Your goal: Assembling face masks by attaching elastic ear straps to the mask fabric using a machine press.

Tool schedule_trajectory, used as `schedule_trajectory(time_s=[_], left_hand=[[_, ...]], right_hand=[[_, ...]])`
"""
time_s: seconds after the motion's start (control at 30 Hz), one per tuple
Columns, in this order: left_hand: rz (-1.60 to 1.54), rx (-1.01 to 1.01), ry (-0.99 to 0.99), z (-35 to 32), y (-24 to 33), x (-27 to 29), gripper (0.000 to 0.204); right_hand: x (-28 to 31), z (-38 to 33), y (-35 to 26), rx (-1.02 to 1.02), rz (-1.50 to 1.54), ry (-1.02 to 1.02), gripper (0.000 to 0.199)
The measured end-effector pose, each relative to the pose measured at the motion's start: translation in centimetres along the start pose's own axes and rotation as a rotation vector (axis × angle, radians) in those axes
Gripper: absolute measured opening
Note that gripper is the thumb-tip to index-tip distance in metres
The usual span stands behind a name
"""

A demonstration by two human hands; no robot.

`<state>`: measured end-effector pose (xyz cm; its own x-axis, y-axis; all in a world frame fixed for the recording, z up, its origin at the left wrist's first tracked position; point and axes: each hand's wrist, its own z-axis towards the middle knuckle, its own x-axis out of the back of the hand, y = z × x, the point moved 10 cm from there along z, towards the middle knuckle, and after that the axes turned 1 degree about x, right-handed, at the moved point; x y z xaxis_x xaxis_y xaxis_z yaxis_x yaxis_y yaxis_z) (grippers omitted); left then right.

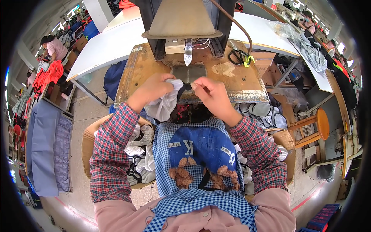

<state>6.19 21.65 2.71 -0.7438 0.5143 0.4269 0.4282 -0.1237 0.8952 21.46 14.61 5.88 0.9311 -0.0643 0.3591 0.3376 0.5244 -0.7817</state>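
My left hand [154, 89] is closed around a bunched piece of white fabric [164, 105] with dark trim, at the near edge of a worn wooden work table [131, 73]. Thumb and finger of my right hand [211, 94] pinch the end of the black trim [186, 86], which stretches between both hands. Just beyond them, a dark metal plate [189, 70] is set in the table top. Above it hangs a pointed, shiny clear piece [188, 53] under a cone-shaped beige housing [183, 19].
Black-handled scissors [240, 58] with a yellow-green tie lie at the table's right. Cardboard boxes of white and dark fabric pieces [145, 154] flank my lap, covered by a blue checked apron [193, 135]. A wooden stool [320, 123] stands right; a co-worker [56, 48] is far left.
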Motion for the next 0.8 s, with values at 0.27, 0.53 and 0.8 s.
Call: schedule_trajectory(time_s=[0.27, 0.53, 0.8], left_hand=[[0.029, 0.014, 0.091, 3.6, 0.9, 2.0, 0.033], [-0.004, -0.003, 0.044, 5.0, 1.2, 1.9, 0.023], [-0.066, -0.069, 0.052, 4.6, 2.2, 1.8, 0.01]], right_hand=[[0.5, 3.2, 3.4, -0.047, 0.09, 0.086, 0.016], [1.0, 4.6, 4.2, -0.074, 0.04, 0.052, 0.018], [0.7, 4.9, 4.8, -0.12, 0.052, 0.023, 0.018]])
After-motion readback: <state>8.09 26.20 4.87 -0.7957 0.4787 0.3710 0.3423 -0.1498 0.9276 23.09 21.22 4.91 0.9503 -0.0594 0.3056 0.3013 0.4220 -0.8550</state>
